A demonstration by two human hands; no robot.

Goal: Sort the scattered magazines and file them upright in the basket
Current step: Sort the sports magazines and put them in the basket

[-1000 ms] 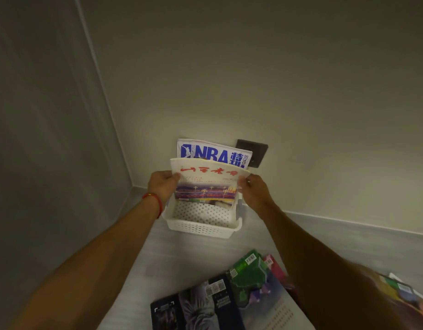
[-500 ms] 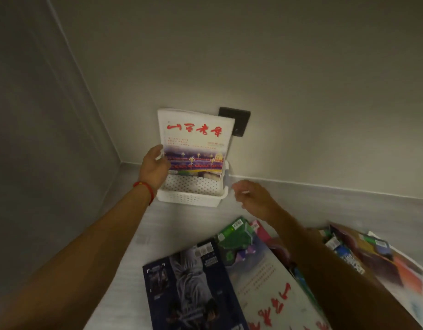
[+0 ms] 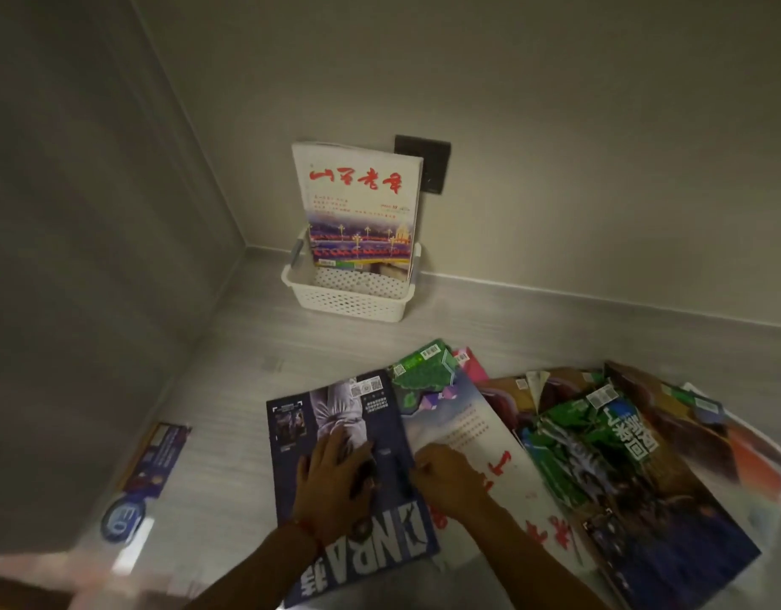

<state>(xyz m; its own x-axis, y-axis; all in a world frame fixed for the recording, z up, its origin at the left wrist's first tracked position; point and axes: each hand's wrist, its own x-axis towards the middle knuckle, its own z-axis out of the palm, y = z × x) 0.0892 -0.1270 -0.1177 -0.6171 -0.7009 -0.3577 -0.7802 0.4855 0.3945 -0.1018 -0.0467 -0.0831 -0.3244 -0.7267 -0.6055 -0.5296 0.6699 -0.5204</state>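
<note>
A white perforated basket [image 3: 349,301] stands on the floor against the back wall. A white magazine with red characters [image 3: 358,200] stands upright in it, with others hidden behind. Close to me lies a dark NBA magazine [image 3: 336,416], flat on the floor. My left hand [image 3: 336,482] rests on its cover, fingers spread. My right hand [image 3: 450,482] has curled fingertips at that magazine's right edge, over a white magazine with red characters [image 3: 468,429]. Whether it grips the edge is unclear. More magazines [image 3: 622,455] overlap to the right.
A dark wall plate [image 3: 428,165] sits behind the basket. A blue leaflet [image 3: 155,460] lies by the left wall. The basket stands near the room's corner, with bare grey floor [image 3: 256,345] between it and the pile.
Both hands let go of the upright magazine in the basket and came back and down onto the dark NBA magazine on the floor. The view tilted down toward the pile.
</note>
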